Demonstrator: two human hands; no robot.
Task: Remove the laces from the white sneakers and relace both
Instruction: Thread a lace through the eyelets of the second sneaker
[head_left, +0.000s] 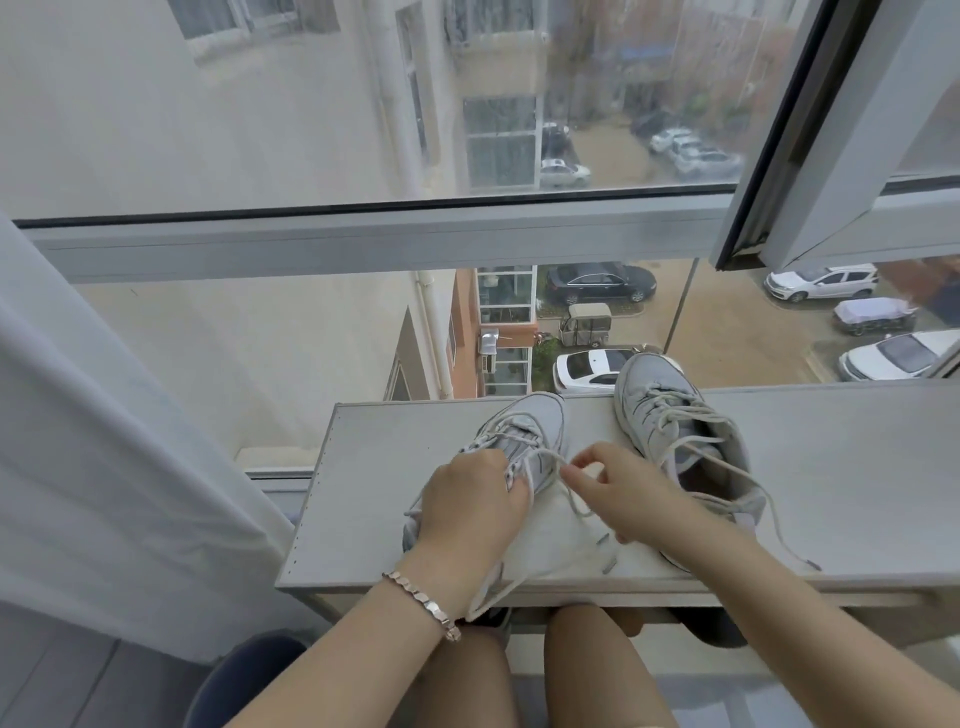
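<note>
Now, sneakers: I'm counting two lying apart on the bench (405, 467), left sneaker (535, 423) and right sneaker (652, 397).
Left grip (467, 514): clamping round the left sneaker.
Right grip (628, 499): pinching its lace (545, 457).

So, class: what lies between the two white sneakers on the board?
In the head view: the right hand pinching a lace from the left sneaker, above bare board.

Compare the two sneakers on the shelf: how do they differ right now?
The left hand grips the left sneaker; no hand holds the right sneaker. The right hand pinches the left sneaker's lace; the right sneaker's laces trail loose. Both are pale, toes toward the window, on the shelf.
</note>
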